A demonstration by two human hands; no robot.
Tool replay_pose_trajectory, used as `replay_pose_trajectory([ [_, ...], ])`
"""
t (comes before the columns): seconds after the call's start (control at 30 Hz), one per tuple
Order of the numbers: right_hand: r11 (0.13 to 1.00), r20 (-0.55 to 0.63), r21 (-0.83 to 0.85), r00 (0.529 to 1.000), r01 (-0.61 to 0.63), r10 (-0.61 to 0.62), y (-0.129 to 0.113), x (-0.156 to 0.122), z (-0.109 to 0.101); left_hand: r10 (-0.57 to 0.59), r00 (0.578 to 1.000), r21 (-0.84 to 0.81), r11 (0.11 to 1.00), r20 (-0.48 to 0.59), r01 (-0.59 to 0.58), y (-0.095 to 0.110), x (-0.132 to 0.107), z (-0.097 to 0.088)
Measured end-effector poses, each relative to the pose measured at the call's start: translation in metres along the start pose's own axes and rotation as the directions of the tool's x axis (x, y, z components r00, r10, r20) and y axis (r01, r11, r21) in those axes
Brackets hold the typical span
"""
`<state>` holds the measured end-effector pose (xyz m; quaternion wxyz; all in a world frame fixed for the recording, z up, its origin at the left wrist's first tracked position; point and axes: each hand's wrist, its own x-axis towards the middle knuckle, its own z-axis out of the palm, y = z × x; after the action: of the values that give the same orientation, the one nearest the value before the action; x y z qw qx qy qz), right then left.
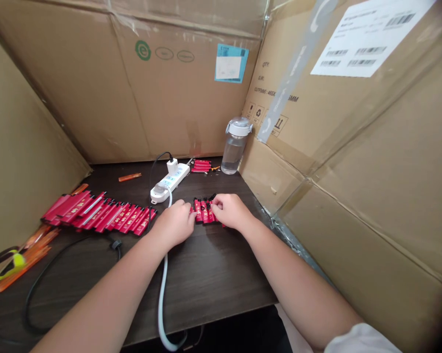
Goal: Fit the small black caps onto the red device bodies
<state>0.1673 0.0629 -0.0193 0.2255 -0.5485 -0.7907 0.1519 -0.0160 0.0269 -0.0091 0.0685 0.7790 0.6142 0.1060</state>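
Between my two hands lies a tight group of small red packets with black ends (205,211) on the dark wooden table (213,274). My left hand (174,224) comes in from the left, its fingertips against the group's left side. My right hand (230,212) curls over the group's right part and hides some of it. To the left, a long overlapping row of similar red packets (99,213) lies apart from both hands. A white power strip (171,182) sits just beyond my left hand.
Cardboard walls surround the table on the back and both sides. A plastic water bottle (235,147) and a small stack of red packets (201,165) stand at the back. Orange pieces (25,260), a black cable (59,264) and a white cable (163,294) lie at the front left.
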Motion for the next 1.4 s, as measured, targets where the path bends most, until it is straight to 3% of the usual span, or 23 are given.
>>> replay_pose_trajectory([
  [0.1, 1.0, 0.007, 0.02, 1.0, -0.016, 0.016, 0.0, 0.0, -0.002, 0.008, 0.993, -0.101, 0.995, -0.115, -0.019, -0.02, -0.003, -0.029],
  [0.2, 0.998, 0.013, 0.042, 0.999, -0.044, 0.044, 0.001, 0.001, -0.004, -0.306, 0.926, -0.139, 0.95, -0.222, 0.281, -0.049, -0.012, -0.06],
  [0.27, 0.998, 0.014, 0.042, 0.999, -0.053, 0.052, 0.002, 0.002, -0.005, -0.441, 0.884, -0.063, 0.898, -0.159, 0.436, -0.068, -0.019, -0.069],
  [0.37, 0.998, 0.016, 0.039, 0.999, -0.048, 0.047, 0.002, 0.002, -0.007, -0.44, 0.898, 0.115, 0.893, 0.016, 0.435, -0.088, -0.024, -0.059],
  [0.47, 0.998, 0.022, 0.04, 0.999, -0.045, 0.045, 0.0, 0.001, -0.01, -0.383, 0.92, 0.251, 0.901, 0.083, 0.353, -0.095, -0.025, -0.04],
  [0.57, 0.999, 0.009, 0.015, 0.999, -0.043, 0.043, -0.002, 0.0, -0.012, -0.387, 0.917, 0.319, 0.885, 0.1, 0.339, -0.094, -0.022, -0.03],
  [0.87, 0.999, 0.024, -0.022, 0.999, -0.032, 0.032, -0.008, -0.002, -0.016, -0.422, 0.897, 0.427, 0.841, 0.133, 0.333, -0.085, -0.014, -0.031],
  [1.23, 0.999, 0.041, -0.023, 0.999, -0.03, 0.031, -0.005, -0.001, -0.013, -0.427, 0.888, 0.461, 0.831, 0.169, 0.312, -0.084, -0.006, -0.029],
  [1.4, 0.999, 0.038, -0.024, 0.999, -0.023, 0.024, -0.005, -0.001, -0.012, -0.437, 0.881, 0.399, 0.852, 0.184, 0.339, -0.086, -0.007, -0.024],
])
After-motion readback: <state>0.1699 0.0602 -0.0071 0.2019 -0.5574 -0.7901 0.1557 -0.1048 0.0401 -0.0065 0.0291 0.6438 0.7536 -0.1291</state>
